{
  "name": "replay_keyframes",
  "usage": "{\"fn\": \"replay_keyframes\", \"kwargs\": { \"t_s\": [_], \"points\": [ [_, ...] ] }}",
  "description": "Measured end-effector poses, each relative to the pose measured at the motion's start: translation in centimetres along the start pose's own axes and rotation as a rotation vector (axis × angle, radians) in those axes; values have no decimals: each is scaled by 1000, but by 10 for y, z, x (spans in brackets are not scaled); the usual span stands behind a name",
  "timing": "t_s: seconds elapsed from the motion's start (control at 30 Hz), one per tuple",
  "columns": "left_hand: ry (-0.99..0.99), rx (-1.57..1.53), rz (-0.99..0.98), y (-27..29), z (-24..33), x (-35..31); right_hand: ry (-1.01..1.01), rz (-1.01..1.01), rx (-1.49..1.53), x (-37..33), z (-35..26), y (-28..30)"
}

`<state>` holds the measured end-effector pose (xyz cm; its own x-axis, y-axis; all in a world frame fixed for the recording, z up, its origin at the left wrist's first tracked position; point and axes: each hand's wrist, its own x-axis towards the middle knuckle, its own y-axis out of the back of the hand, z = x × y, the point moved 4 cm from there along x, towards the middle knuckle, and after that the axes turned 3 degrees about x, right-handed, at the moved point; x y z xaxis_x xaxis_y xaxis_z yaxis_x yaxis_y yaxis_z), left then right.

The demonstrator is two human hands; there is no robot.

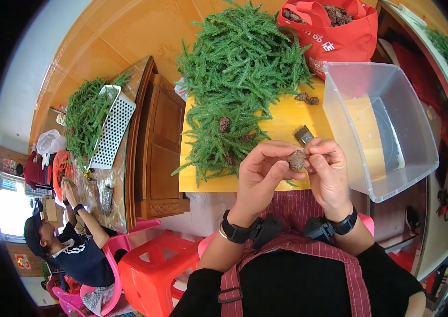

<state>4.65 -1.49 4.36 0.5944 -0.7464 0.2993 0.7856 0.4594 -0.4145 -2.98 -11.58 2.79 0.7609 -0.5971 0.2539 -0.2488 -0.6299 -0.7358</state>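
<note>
Above the near edge of the yellow tabletop (197,183), my left hand (262,177) pinches a small brown pine cone (296,160) between thumb and fingers. My right hand (328,174) meets it from the other side, its thumb and forefinger closed at the cone's edge; whatever they pinch there is too small to make out. Just beyond my fingers lies a bundle of short dark pieces (303,135). Green artificial pine sprigs (245,58) heap up at the far left of the table, and a pine cone (224,124) rests among the nearer ones. Two more loose cones (307,99) lie farther back.
A clear plastic bin (350,132) stands at the right, with a red bag (335,45) of pine cones behind it. Red stools (155,267) are to my left. Another person (76,243) works at a side table holding more sprigs (86,119) and a white perforated basket (114,132).
</note>
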Motion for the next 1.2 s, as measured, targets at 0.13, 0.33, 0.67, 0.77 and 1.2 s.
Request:
{"fn": "replay_keyframes", "kwargs": {
  "t_s": [0.13, 0.33, 0.67, 0.77, 1.2],
  "points": [
    [15, -19, 6, 0, 0, 0, 39, -11, -119, 3, -5, 1],
    [45, -82, -31, 1, 0, -2, -13, -99, -182, 9, -5, 1],
    [-16, 40, -24, 2, 0, -4, 86, -166, -298, 9, -12, -4],
    [-14, 58, -28, 1, 2, -4, 75, -191, -318, 10, -14, -3],
    [235, -435, -87, 1, -5, -7, -63, -240, -286, 10, -18, -6]
  ]
}}
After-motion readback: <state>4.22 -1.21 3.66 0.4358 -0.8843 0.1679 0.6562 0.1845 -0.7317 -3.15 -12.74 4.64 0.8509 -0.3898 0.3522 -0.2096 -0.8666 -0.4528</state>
